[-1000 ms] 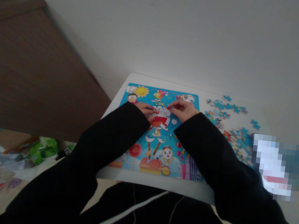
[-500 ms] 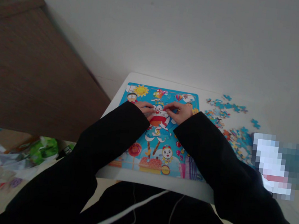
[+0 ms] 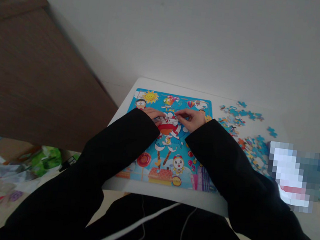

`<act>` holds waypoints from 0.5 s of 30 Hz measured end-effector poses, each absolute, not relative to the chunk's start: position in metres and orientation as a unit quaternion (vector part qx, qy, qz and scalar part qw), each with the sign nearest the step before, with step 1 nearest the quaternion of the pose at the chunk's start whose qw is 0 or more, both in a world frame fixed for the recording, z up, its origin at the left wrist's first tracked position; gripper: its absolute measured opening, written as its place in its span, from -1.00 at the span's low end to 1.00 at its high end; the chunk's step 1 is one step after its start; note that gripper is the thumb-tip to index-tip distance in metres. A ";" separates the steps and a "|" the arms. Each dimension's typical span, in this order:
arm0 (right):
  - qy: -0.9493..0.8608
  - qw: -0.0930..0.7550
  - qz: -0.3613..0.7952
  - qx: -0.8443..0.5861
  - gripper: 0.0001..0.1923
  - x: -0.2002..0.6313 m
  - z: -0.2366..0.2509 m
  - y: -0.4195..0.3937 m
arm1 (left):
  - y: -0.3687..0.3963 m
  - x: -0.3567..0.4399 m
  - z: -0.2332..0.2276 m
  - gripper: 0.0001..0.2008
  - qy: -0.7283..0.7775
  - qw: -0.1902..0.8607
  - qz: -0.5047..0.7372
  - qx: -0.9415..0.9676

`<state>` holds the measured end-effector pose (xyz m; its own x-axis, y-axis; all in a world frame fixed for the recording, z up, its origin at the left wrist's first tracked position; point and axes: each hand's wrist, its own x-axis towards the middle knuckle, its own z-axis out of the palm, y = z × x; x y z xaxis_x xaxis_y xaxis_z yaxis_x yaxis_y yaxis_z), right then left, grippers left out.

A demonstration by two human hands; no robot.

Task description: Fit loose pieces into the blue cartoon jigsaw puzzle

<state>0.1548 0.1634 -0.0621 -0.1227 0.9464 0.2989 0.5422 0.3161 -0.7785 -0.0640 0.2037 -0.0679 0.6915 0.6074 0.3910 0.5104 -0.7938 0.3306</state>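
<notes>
Both my hands sit on one colourful cartoon jigsaw puzzle board (image 3: 171,144) mid-table: left hand (image 3: 152,114) flat, right hand (image 3: 193,118) fingers curled, grip unclear. Loose blue pieces (image 3: 242,126) piled right.

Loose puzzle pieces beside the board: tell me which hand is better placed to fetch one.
Right, probably. The right hand rests on the puzzle board nearer the loose pieces on its right; the left hand lies farther away.

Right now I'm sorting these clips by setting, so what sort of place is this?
Probably a room at home: a small white table against a plain wall, a cartoon jigsaw puzzle with loose pieces beside it, and litter on the floor by a wooden cabinet.
</notes>
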 end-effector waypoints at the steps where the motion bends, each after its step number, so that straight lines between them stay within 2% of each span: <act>1: -0.709 0.397 0.256 -0.524 -0.82 0.154 -0.061 0.163 | 0.206 -0.064 -0.071 -0.75 0.306 0.100 0.246 0.914; 7: -0.750 0.345 0.247 -0.507 -0.73 0.153 -0.054 0.160 | 0.210 -0.064 -0.075 -0.77 0.305 0.097 0.244 0.915; 15: -0.754 0.358 0.228 -0.501 -0.74 0.152 -0.056 0.160 | 0.203 -0.066 -0.064 -0.77 0.292 0.078 0.240 0.922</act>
<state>0.1522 0.1600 -0.0555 -0.2412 0.9191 0.3117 0.5924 0.3938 -0.7028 -0.0658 0.2027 -0.0642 0.7138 0.5770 0.3969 0.5020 -0.8167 0.2845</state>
